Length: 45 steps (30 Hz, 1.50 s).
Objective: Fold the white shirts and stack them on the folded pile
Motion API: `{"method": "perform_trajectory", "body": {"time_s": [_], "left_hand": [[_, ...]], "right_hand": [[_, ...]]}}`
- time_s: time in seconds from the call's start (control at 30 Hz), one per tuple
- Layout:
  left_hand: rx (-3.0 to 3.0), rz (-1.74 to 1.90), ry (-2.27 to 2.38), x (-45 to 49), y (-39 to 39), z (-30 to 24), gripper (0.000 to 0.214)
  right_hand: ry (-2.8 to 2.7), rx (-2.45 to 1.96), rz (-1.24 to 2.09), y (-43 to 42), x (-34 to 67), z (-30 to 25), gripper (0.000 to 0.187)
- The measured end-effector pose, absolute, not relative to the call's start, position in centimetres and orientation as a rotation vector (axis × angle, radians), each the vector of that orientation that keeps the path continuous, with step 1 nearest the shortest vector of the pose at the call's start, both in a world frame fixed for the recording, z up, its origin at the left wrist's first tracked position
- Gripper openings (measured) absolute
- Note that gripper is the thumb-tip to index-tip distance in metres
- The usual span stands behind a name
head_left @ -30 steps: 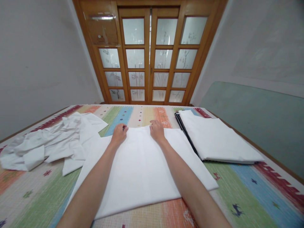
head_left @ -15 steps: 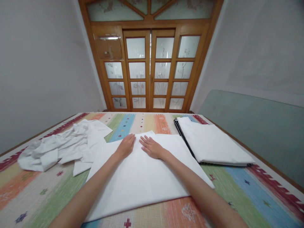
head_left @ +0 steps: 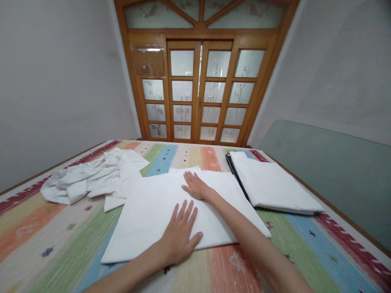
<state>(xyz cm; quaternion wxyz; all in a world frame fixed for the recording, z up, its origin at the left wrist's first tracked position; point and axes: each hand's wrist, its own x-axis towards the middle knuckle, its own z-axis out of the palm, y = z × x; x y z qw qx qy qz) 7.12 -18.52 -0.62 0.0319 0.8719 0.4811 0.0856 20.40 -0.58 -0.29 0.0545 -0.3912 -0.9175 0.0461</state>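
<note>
A folded white garment [head_left: 146,215], perhaps a shirt, lies flat in front of me on a striped cloth. Near its front edge, my left hand [head_left: 180,234] rests with the fingers spread over the fabric. My right hand [head_left: 195,185] lies flat farther back, close to the garment's far edge, with its fingers stretched out. Neither hand grips anything. To the left is a crumpled white garment [head_left: 113,175], its near corner close to the folded one. On the right stands a stack of folded white clothes [head_left: 275,183] with a dark layer showing underneath.
The striped, patterned cloth [head_left: 76,240] covers the bed or table. A pale green board [head_left: 330,162] runs along the right side. Beyond the far edge is a wooden door with glass panes [head_left: 201,89]. Walls close in on both sides.
My left hand has come back from the far edge of the folded garment to its near part, and its fingers have spread. My right hand stays near the far edge. The view has shifted slightly.
</note>
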Motion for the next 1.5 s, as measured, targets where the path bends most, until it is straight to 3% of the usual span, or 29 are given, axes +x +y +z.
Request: {"method": "perform_trajectory", "body": {"time_s": [0.47, 0.83, 1.2, 1.37, 1.5], "left_hand": [[2.790, 0.271, 1.369, 7.8, -20.7, -0.3, 0.056], [2.771, 0.111, 1.326, 2.1, -20.7, 0.7, 0.053], [2.530, 0.104, 2.029, -7.1, -16.5, 0.1, 0.053], [2.382, 0.149, 2.253, -7.3, -13.2, 0.7, 0.055], [2.318, 0.339, 2.252, -6.4, -10.8, 1.3, 0.060]], "right_hand": [[-2.733, -1.296, 0.252, 2.7, 19.3, 0.8, 0.073], [-2.605, -1.557, 0.299, 2.0, 22.2, 2.2, 0.080], [-2.434, -1.753, 0.486, 1.2, 26.1, 1.7, 0.103], [-2.415, -1.699, 0.552, -0.1, 28.6, 0.9, 0.119], [-2.259, -1.628, 0.507, -1.7, 30.9, 0.7, 0.118]]}}
